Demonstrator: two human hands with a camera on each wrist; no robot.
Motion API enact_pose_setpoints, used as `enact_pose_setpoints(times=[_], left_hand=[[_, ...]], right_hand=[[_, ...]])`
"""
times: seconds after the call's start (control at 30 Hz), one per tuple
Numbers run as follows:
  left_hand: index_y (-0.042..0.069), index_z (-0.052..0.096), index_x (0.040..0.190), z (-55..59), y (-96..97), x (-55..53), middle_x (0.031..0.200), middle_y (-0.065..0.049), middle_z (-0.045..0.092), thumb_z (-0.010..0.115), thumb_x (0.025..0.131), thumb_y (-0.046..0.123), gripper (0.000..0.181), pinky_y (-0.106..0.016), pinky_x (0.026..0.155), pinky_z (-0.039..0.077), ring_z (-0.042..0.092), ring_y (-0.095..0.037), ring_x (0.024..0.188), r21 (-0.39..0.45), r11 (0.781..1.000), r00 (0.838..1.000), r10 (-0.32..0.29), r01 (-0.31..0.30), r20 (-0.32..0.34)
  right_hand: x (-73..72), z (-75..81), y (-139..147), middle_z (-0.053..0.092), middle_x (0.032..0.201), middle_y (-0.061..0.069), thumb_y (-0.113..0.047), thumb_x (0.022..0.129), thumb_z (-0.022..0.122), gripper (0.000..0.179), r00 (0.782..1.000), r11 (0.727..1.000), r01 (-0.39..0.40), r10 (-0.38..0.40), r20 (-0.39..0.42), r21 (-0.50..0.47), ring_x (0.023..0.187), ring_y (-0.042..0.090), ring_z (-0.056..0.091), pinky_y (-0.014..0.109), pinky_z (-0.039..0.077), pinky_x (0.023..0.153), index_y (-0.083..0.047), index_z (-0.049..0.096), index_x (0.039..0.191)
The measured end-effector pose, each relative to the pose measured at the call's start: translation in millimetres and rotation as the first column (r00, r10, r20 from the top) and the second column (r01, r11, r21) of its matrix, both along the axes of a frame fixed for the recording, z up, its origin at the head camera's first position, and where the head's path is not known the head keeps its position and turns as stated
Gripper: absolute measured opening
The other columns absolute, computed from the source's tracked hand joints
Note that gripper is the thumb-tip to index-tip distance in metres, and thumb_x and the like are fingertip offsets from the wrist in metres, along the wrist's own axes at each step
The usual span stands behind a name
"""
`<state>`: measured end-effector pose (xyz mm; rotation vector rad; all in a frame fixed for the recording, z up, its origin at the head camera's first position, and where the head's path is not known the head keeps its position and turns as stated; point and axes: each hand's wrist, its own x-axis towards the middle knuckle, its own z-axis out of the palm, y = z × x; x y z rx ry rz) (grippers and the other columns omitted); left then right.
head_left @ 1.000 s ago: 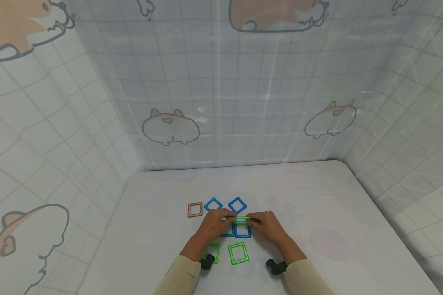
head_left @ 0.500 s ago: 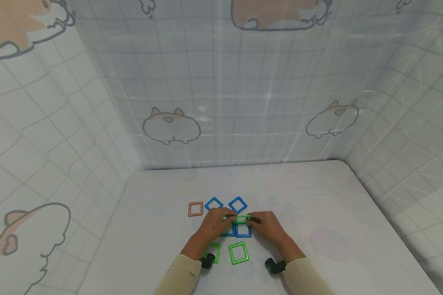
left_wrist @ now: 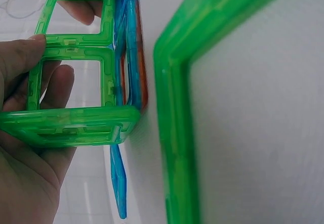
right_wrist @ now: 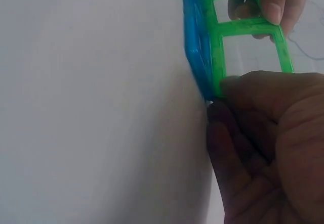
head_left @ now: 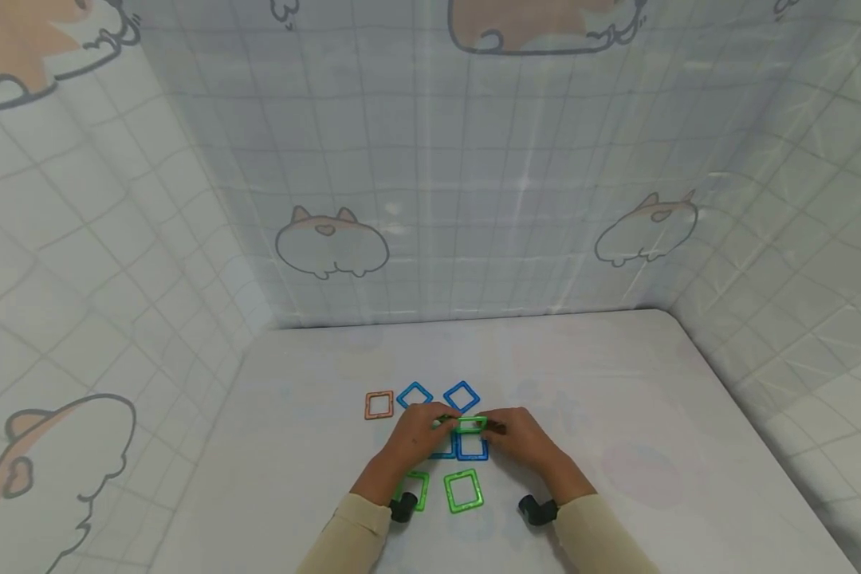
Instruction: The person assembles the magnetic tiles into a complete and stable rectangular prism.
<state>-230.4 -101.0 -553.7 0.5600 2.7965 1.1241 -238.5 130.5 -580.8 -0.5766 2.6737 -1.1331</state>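
At lower centre, my left hand [head_left: 416, 438] and right hand [head_left: 520, 437] pinch green frames [left_wrist: 81, 41], seemingly joined; uneven pressure could part them.

The left hand [head_left: 414, 438] hides some of a blue square [head_left: 442, 457], and the left arm [head_left: 375, 481] covers part of a green square [head_left: 425, 492]. In the left wrist view, a near green frame [left_wrist: 174, 113] is blurry and cut off.

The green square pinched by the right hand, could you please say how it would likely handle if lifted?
The green square looks stiff, its bars straight as the right hand pinches it. An open frame, it is probably light. It might hinge where it meets the neighbouring green square edge to edge.
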Motion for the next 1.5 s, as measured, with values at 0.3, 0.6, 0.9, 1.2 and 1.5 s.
enact_pose_setpoints(times=[0.3, 0.6, 0.9, 1.2, 1.5], left_hand=[[0.019, 0.076, 0.114, 0.0, -0.2, -0.9, 0.111, 0.009, 0.073, 0.067, 0.096, 0.028, 0.022, -0.036, 0.091, 0.057, 0.066, -0.011, 0.108, 0.007, 1.0, 1.0, 0.004, -0.004, -0.003], [0.02, 0.076, 0.114, 0.1, 0.7, -1.3, 0.11, 0.01, 0.073, 0.068, 0.096, 0.028, 0.021, -0.034, 0.09, 0.057, 0.067, -0.009, 0.106, 0.016, 1.0, 1.0, -0.017, 0.018, -0.016], [0.019, 0.075, 0.117, 2.7, 0.4, -1.1, 0.114, 0.011, 0.072, 0.066, 0.097, 0.03, 0.024, -0.037, 0.095, 0.055, 0.065, -0.011, 0.112, -0.017, 1.0, 0.999, -0.003, 0.003, 0.032], [0.019, 0.075, 0.116, 0.4, -2.8, 1.0, 0.113, 0.011, 0.072, 0.067, 0.096, 0.028, 0.023, -0.035, 0.093, 0.056, 0.065, -0.009, 0.11, -0.021, 1.0, 1.0, -0.017, 0.018, 0.024], [0.019, 0.075, 0.117, -1.3, -4.7, 0.4, 0.113, 0.013, 0.072, 0.067, 0.096, 0.027, 0.024, -0.033, 0.094, 0.055, 0.065, -0.007, 0.111, 0.016, 1.0, 1.0, -0.027, 0.027, 0.011]], right_hand=[[-11.7, 11.4, 6, 0.07, 0.124, 0.003, -0.004, 0.096, 0.063, 0.033, 0.992, 0.987, -0.08, 0.092, -0.089, 0.137, 0.119, 0.022, 0.064, 0.041, 0.053, 0.099, -0.012, 0.07, 0.126], [-22.3, 15.8, 7, 0.06, 0.14, 0.0, -0.005, 0.095, 0.064, 0.043, 0.995, 0.979, -0.067, 0.08, -0.06, 0.191, 0.133, 0.02, 0.053, 0.041, 0.045, 0.109, -0.013, 0.061, 0.138], [-35.3, 11.8, -1, 0.037, 0.158, -0.008, -0.01, 0.099, 0.06, 0.058, 0.984, 0.958, -0.123, 0.151, -0.094, 0.257, 0.148, 0.02, 0.031, 0.044, 0.035, 0.117, -0.022, 0.042, 0.153], [-43.1, 11.1, -12, 0.034, 0.16, -0.009, -0.021, 0.1, 0.061, 0.06, 0.974, 0.932, -0.189, 0.217, -0.058, 0.309, 0.149, 0.02, 0.029, 0.043, 0.037, 0.116, -0.026, 0.037, 0.155], [-47.5, 15.0, -20, 0.041, 0.156, -0.008, -0.021, 0.1, 0.061, 0.05, 0.952, 0.906, -0.253, 0.295, -0.077, 0.338, 0.148, 0.023, 0.031, 0.046, 0.039, 0.114, -0.022, 0.049, 0.148]])
